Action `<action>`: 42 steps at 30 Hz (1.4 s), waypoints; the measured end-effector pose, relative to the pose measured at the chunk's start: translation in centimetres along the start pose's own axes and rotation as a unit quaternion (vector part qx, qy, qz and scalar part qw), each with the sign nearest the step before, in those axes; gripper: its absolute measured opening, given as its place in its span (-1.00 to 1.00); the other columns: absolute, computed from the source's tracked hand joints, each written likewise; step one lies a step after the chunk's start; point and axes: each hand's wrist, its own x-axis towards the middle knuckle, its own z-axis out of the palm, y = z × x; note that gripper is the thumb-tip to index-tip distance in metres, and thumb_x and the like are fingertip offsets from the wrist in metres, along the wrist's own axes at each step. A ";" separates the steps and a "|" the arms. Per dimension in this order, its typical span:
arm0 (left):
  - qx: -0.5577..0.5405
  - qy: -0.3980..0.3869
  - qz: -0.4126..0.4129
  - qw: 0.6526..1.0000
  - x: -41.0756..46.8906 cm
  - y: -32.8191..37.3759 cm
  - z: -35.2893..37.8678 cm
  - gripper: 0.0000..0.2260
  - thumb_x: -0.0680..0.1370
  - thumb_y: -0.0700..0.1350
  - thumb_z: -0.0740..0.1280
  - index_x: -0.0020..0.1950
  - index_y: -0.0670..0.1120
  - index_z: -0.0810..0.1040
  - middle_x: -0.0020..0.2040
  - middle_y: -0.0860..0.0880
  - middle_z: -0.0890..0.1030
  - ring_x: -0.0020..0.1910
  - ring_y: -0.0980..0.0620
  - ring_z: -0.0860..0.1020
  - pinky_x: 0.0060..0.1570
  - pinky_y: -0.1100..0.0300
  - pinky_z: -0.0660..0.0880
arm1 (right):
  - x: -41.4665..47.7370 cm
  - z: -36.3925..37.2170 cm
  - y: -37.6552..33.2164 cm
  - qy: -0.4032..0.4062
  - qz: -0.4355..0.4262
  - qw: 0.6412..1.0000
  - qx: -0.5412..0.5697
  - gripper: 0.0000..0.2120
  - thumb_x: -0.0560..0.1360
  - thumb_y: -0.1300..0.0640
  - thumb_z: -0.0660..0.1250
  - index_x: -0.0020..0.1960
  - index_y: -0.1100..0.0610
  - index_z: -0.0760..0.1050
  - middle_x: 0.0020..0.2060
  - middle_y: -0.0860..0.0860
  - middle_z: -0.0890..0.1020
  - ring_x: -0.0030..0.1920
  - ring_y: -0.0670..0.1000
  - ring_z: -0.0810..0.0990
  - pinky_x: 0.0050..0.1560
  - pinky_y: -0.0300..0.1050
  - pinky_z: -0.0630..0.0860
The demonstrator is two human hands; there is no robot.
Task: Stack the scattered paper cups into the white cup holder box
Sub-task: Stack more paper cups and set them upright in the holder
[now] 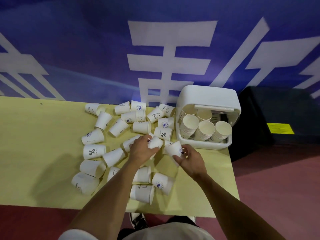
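Several white printed paper cups (94, 151) lie scattered on their sides across the yellow table (34, 135). My left hand (141, 149) grips one cup (155, 142) near the middle of the pile. Just to its right, my right hand (190, 161) holds another cup (174, 148) by its side, tilted with its base up and to the left. The white cup holder box (207, 97) stands at the table's right end with its lid open. Several stacks of nested cups (204, 129) stand inside it.
A blue wall with large white characters (169, 49) rises right behind the table. A black box (277, 122) with a yellow label sits on the red floor to the right. The table's front edge runs close to my shoes (138, 220).
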 end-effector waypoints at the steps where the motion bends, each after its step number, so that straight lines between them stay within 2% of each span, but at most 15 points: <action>1: -0.010 0.006 0.002 1.000 0.0 0.7 0.1 -0.47 0.41 0.17 0.49 0.31 0.02 0.49 0.21 0.05 0.60 0.23 -0.08 0.51 0.22 -0.02 0.37 | 0.0 -0.6 0.3 0.016 0.000 1.000 0.005 -0.52 0.40 -0.14 0.45 0.23 0.01 0.47 0.05 -0.06 0.62 0.05 0.05 0.59 0.11 -0.01 0.53; 4: -0.027 0.013 0.014 0.999 0.1 3.1 0.4 -0.45 0.41 0.18 0.50 0.32 0.00 0.49 0.20 0.03 0.62 0.20 -0.08 0.54 0.18 0.00 0.43 | -0.1 -2.6 1.0 0.061 0.010 0.998 0.014 -0.47 0.37 -0.16 0.45 0.27 0.00 0.45 0.07 -0.07 0.60 0.05 0.02 0.57 0.10 -0.01 0.53; 8: -0.087 0.011 0.029 0.996 0.3 6.4 0.9 -0.44 0.39 0.11 0.55 0.32 -0.01 0.49 0.20 -0.01 0.62 0.15 -0.06 0.57 0.16 0.02 0.50 | -0.1 -5.2 2.0 0.109 0.023 0.993 0.040 -0.53 0.35 -0.15 0.45 0.19 -0.02 0.45 0.02 -0.08 0.61 0.01 0.01 0.59 0.06 0.04 0.56; 13: -0.131 -0.035 0.063 0.989 0.7 9.8 1.6 -0.45 0.36 0.10 0.57 0.27 0.07 0.46 0.15 0.05 0.60 0.09 0.02 0.57 0.18 -0.01 0.53 | -0.1 -8.0 3.0 0.148 0.016 0.987 0.053 -0.59 0.36 -0.11 0.48 0.13 -0.05 0.46 -0.08 -0.15 0.59 -0.04 -0.02 0.59 0.00 0.00 0.56; 17: -0.161 -0.053 0.085 0.982 0.7 12.7 2.4 -0.44 0.39 0.07 0.57 0.32 0.03 0.46 0.18 0.02 0.56 0.09 0.03 0.54 0.14 0.07 0.54 | 0.1 -9.5 3.9 0.166 0.024 0.984 0.062 -0.54 0.35 -0.12 0.47 0.18 0.01 0.48 -0.04 -0.10 0.61 -0.03 0.00 0.62 0.01 0.01 0.57; 21: -0.160 -0.073 0.093 0.980 0.6 14.5 3.6 -0.47 0.42 0.07 0.55 0.32 0.04 0.45 0.15 0.02 0.57 0.03 0.08 0.55 -0.03 0.18 0.52 | 0.5 -11.2 4.9 0.185 0.030 0.981 0.051 -0.55 0.38 -0.07 0.50 0.19 0.07 0.48 -0.06 -0.10 0.55 -0.03 0.02 0.59 -0.03 -0.03 0.54; 25: -0.155 -0.085 0.096 0.979 0.6 15.8 4.8 -0.49 0.44 0.06 0.54 0.33 0.04 0.45 0.13 0.01 0.57 0.00 0.09 0.55 -0.22 0.31 0.45 | 1.6 -12.9 5.7 0.201 0.044 0.977 0.056 -0.45 0.36 -0.08 0.50 0.27 0.08 0.44 0.02 -0.06 0.54 0.04 0.03 0.57 0.02 0.01 0.55; 27: -0.153 -0.089 0.097 0.979 0.9 16.4 5.3 -0.49 0.43 0.06 0.53 0.32 0.06 0.45 0.13 0.02 0.59 0.01 0.09 0.56 -0.14 0.23 0.53 | 2.4 -13.7 5.9 0.211 0.045 0.975 0.060 -0.43 0.35 -0.08 0.49 0.28 0.07 0.44 0.07 -0.01 0.53 0.05 0.03 0.56 0.02 0.00 0.55; 29: -0.155 -0.094 0.090 0.979 1.3 16.8 5.9 -0.49 0.41 0.08 0.53 0.30 0.09 0.46 0.12 0.05 0.60 0.03 0.07 0.58 0.01 0.04 0.61 | 3.3 -14.3 6.1 0.214 0.041 0.974 0.057 -0.45 0.36 -0.06 0.48 0.28 0.08 0.45 0.09 0.00 0.48 0.05 0.03 0.54 -0.01 -0.04 0.51; 31: -0.165 -0.099 0.082 0.978 1.6 17.2 6.4 -0.49 0.39 0.08 0.53 0.29 0.09 0.47 0.10 0.08 0.60 0.05 0.07 0.59 0.03 -0.06 0.63 | 4.1 -14.8 6.3 0.215 0.031 0.974 0.061 -0.49 0.37 -0.03 0.48 0.25 0.10 0.46 0.07 0.00 0.46 0.05 0.04 0.52 -0.04 -0.07 0.47; 33: -0.166 -0.099 0.080 0.978 2.0 17.7 6.8 -0.50 0.40 0.07 0.53 0.30 0.07 0.48 0.12 0.07 0.60 0.05 0.10 0.59 0.06 -0.02 0.62 | 5.1 -15.3 6.6 0.217 0.020 0.973 0.081 -0.53 0.37 0.01 0.48 0.22 0.10 0.47 0.05 0.00 0.48 0.05 0.04 0.52 -0.04 -0.08 0.46; 35: -0.163 -0.098 0.078 0.979 2.2 18.3 7.2 -0.50 0.42 0.06 0.53 0.31 0.04 0.48 0.14 0.07 0.60 0.03 0.14 0.58 0.08 0.10 0.58 | 5.9 -15.8 7.0 0.216 0.010 0.971 0.103 -0.56 0.37 0.02 0.47 0.20 0.08 0.48 0.04 -0.01 0.53 0.05 0.03 0.54 -0.01 -0.05 0.50; 38: -0.160 -0.100 0.069 0.980 2.3 18.8 7.7 -0.51 0.43 0.05 0.54 0.30 0.03 0.50 0.09 0.11 0.59 0.00 0.23 0.56 -0.07 0.30 0.49 | 6.8 -16.1 7.6 0.203 0.003 0.971 0.125 -0.56 0.37 0.02 0.47 0.21 0.02 0.48 0.04 -0.04 0.59 0.04 -0.01 0.57 0.02 -0.03 0.54; 40: -0.157 -0.100 0.060 0.981 2.3 18.8 8.1 -0.50 0.42 0.07 0.54 0.31 0.03 0.50 0.08 0.12 0.59 -0.01 0.24 0.56 -0.09 0.33 0.48 | 7.3 -16.1 8.1 0.189 0.008 0.972 0.139 -0.56 0.38 0.04 0.47 0.23 -0.01 0.46 0.02 -0.07 0.60 0.01 -0.04 0.58 -0.01 -0.07 0.52; 42: -0.158 -0.096 0.049 0.981 2.3 18.5 8.5 -0.48 0.40 0.09 0.55 0.31 0.03 0.52 0.10 0.11 0.61 0.01 0.22 0.57 -0.02 0.29 0.53 | 7.7 -15.9 8.2 0.179 0.013 0.974 0.141 -0.58 0.39 0.05 0.46 0.21 -0.02 0.45 -0.04 -0.12 0.59 -0.02 -0.04 0.57 -0.06 -0.11 0.47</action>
